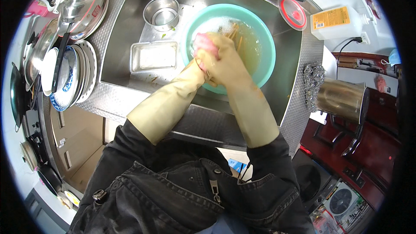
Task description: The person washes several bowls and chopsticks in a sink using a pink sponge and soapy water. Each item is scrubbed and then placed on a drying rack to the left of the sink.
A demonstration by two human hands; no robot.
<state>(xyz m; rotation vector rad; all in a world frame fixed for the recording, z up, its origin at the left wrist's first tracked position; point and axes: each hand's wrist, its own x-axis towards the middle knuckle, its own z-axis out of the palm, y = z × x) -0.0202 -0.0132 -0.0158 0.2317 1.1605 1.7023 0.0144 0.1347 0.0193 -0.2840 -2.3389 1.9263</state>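
Note:
Both of my hands wear long pale yellow rubber gloves and meet over a turquoise plastic basin (269, 61). A bunched pink cloth (205, 43) is squeezed between them. My right hand (222, 50) closes over it from the right, while my left hand (197, 68) grips its lower end, where a bit of pink shows. Cloudy yellowish water (252, 52) with white suds fills the basin. Several wooden chopsticks (231, 32) lie in that water, partly hidden behind my right hand. The fingers overlap, so their exact grip is partly hidden.
The basin stands in a stainless steel sink (120, 39), beside a round metal bowl (161, 14) and a rectangular metal tray (154, 57). Stacked plates (85, 71) and a ladle (61, 48) crowd the left counter. At right are a plastic lid (292, 13), a white jug (338, 22) and steel wool (313, 86).

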